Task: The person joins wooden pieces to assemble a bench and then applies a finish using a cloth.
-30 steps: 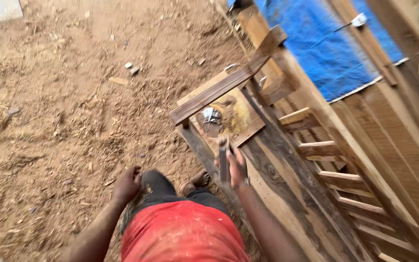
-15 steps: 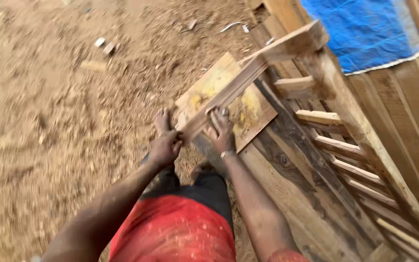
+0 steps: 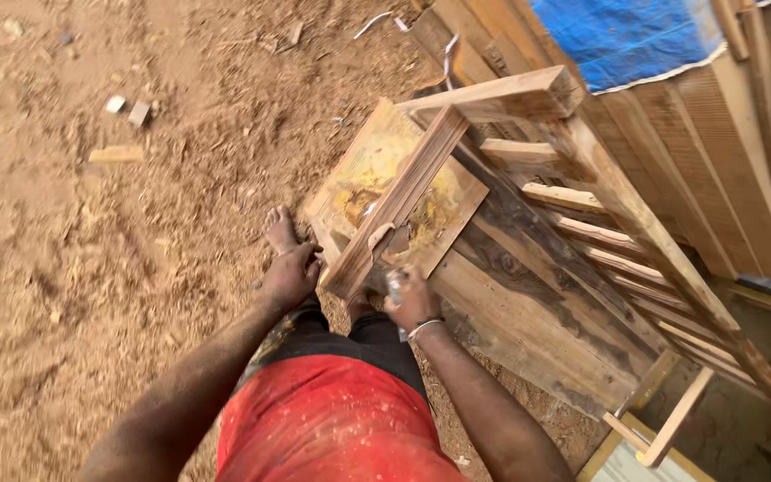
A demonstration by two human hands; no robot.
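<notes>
Far left: small pale wood offcuts (image 3: 127, 110) lie on the sawdust-covered dirt floor (image 3: 64, 268), well apart from the work.

Change since a second ago: both hands were down by the legs, away from the piece; now both are up at the near end of the long brown grooved wooden rail (image 3: 401, 198). So contact is made and the rail is under control at that end.

Left hand (image 3: 291, 277): curled against the rail's lower left edge, grasping or bracing it; fingers wrap out of view, so the grip is not fully clear. A bare foot (image 3: 280, 228) sits just beyond it.

Right hand (image 3: 412, 303): clenched around a small pale metallic object (image 3: 394, 284), pressed at the rail's near end. Object too blurred to identify.

The rail lies diagonally over a yellow-stained square plywood panel (image 3: 363, 170), its far end meeting the slatted wooden frame (image 3: 582, 241).

Right: blue tarpaulin (image 3: 626, 36) over stacked boards, cut off at the top edge. Red shorts (image 3: 332, 428) hide the legs.
</notes>
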